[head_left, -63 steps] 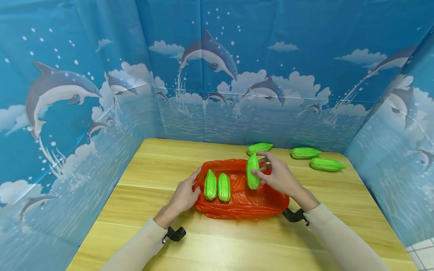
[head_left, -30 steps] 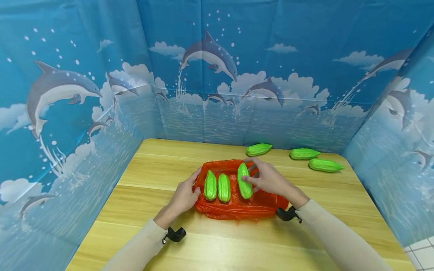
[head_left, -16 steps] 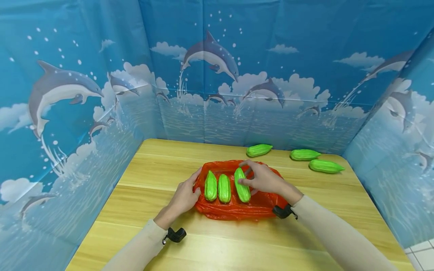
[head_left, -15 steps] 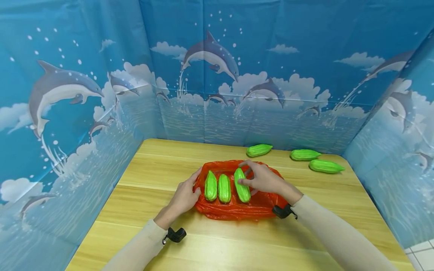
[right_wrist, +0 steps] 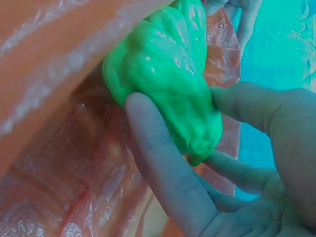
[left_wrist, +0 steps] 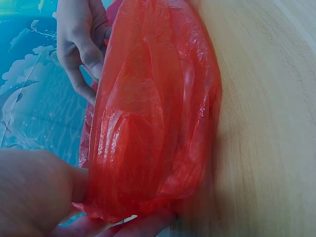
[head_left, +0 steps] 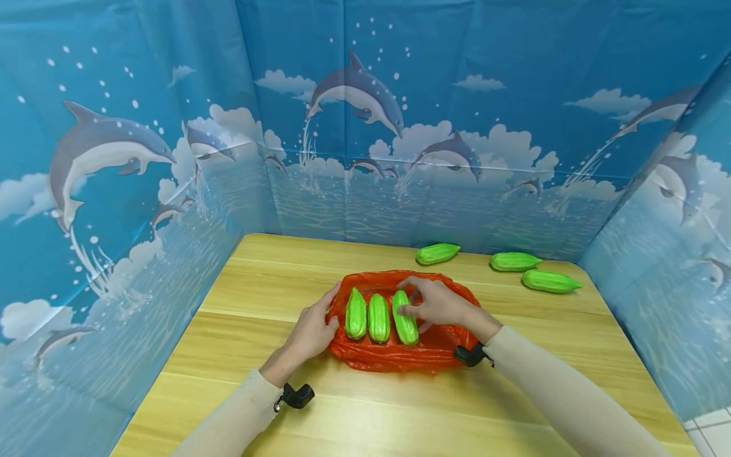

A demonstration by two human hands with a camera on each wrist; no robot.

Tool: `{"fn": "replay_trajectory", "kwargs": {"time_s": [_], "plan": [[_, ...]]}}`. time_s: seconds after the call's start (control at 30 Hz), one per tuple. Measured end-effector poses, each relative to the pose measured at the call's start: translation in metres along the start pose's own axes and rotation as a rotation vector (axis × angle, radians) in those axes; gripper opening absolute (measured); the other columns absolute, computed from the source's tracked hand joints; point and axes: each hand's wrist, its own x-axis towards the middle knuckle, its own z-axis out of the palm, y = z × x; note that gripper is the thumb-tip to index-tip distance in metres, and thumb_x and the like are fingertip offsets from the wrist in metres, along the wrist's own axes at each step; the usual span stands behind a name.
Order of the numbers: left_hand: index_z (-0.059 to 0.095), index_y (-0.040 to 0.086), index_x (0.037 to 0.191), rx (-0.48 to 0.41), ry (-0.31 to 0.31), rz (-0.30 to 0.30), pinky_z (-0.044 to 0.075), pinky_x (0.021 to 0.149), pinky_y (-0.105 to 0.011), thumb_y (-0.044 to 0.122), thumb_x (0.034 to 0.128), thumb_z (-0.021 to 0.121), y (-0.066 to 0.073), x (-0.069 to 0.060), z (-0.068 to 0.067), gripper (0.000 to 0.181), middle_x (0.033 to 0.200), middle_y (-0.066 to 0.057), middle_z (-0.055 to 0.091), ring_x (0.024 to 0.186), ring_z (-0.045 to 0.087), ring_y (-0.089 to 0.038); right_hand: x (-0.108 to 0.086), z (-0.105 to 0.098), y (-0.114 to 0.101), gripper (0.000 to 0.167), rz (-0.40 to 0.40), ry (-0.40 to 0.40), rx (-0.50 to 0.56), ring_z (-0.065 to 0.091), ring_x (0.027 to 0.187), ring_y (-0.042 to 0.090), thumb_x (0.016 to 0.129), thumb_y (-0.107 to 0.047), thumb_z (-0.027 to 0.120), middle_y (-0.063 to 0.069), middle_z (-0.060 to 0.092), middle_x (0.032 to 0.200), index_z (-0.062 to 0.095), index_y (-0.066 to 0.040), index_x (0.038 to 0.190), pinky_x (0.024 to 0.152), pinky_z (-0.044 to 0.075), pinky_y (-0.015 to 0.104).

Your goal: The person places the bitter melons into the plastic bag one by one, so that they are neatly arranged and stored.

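A red plastic bag (head_left: 377,359) lies on the table, its mouth spread wide like a shallow tray. Inside are two glossy green ridged vegetables with tapered ends, a left one (head_left: 355,315) and a middle one (head_left: 379,319), side by side. A third green ridged vegetable (head_left: 405,320) sits just right of them, slightly tilted, with my right hand (head_left: 438,303) holding it between thumb and fingers. The right wrist view shows those fingers around the vegetable (right_wrist: 163,74). My left hand (head_left: 310,327) grips the bag's left end, some fingers beneath the red plastic (left_wrist: 138,123).
Behind the bag lies one more green vegetable (head_left: 437,254) near the table's back edge. Two others, an upper one (head_left: 514,261) and a lower one (head_left: 551,281), lie at the back right. A dolphin-print curtain (head_left: 400,203) surrounds the wooden table (head_left: 251,279) on three sides.
My right hand has lowered the third vegetable into the bag and moved it left, closer to the other two. My left hand has stayed at the bag's left end.
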Motion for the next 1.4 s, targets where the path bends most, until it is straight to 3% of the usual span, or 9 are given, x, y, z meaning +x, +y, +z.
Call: {"fn": "replay_trajectory", "kwargs": {"time_s": [0.23,0.5,0.7,0.87,1.4], "plan": [[0.037,0.011,0.184,0.011,0.0,0.003,0.049,0.057,-0.025,-0.005,0.1099,0.062,0.0008,0.0002,0.0004,0.079,0.174,-0.027,0.058,0.056,0.053,-0.01,0.0,0.0029,0.0023,0.063,0.023,-0.002,0.021,0.084,0.077,0.024,0.115,-0.026,0.078,0.023,0.078,0.123,0.054,0.002,0.166,0.08,0.075,0.051],[0.038,0.012,0.184,0.024,0.0,-0.001,0.051,0.062,-0.025,-0.005,0.1099,0.063,0.0018,-0.0004,0.0005,0.08,0.174,-0.027,0.058,0.061,0.056,-0.012,-0.0007,0.0051,0.0046,0.067,0.06,-0.02,0.067,0.084,0.085,0.024,0.114,-0.026,0.079,0.025,0.077,0.133,0.052,0.001,0.169,0.081,0.075,0.051],[0.038,0.012,0.184,0.029,0.001,0.003,0.048,0.057,-0.025,-0.004,0.11,0.063,0.0015,-0.0004,0.0009,0.08,0.173,-0.027,0.059,0.055,0.052,-0.011,-0.0023,0.0053,0.0048,0.065,0.063,-0.018,0.056,0.085,0.086,0.026,0.113,-0.026,0.08,0.026,0.077,0.135,0.054,0.001,0.167,0.081,0.075,0.052],[0.038,0.012,0.184,0.018,-0.004,0.008,0.048,0.056,-0.025,-0.004,0.1108,0.063,0.0011,-0.0004,0.0009,0.079,0.174,-0.026,0.059,0.056,0.052,-0.011,-0.0028,0.0058,0.0064,0.062,0.052,-0.004,0.033,0.084,0.082,0.025,0.113,-0.026,0.08,0.024,0.079,0.133,0.057,0.001,0.164,0.078,0.075,0.05],[0.038,0.011,0.183,0.013,-0.005,0.006,0.05,0.058,-0.025,-0.005,0.1105,0.063,0.0011,-0.0006,0.0008,0.079,0.175,-0.027,0.058,0.059,0.055,-0.011,-0.0069,0.0015,0.0058,0.06,-0.012,0.039,-0.011,0.087,0.096,0.033,0.113,-0.026,0.079,0.027,0.077,0.141,0.06,0.0,0.163,0.076,0.075,0.044]]}}
